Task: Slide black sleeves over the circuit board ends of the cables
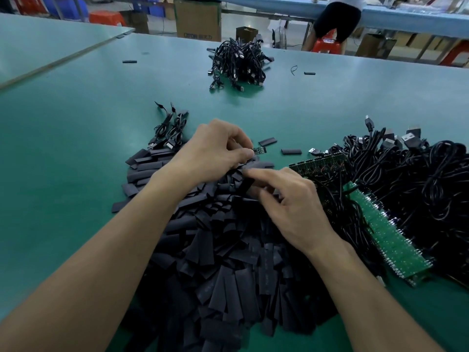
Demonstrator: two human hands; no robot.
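Note:
A big heap of flat black sleeves (pixel 228 262) covers the green table in front of me. My left hand (pixel 213 156) pinches a small green circuit board (pixel 259 150) on a cable end, its tip sticking out to the right. Just below, my right hand (pixel 284 199) grips one black sleeve (pixel 245 188) between thumb and fingers, lifted off the heap. On the right lie green circuit board strips (pixel 388 235) wired to a tangle of black USB cables (pixel 418 179).
A small bunch of cables (pixel 170 128) lies left of my hands. A larger cable pile (pixel 238 62) sits at the far middle of the table (pixel 76 123). Loose sleeves (pixel 291 151) lie scattered. Cardboard boxes (pixel 198 19) and a person on a red stool (pixel 327 44) are beyond the table.

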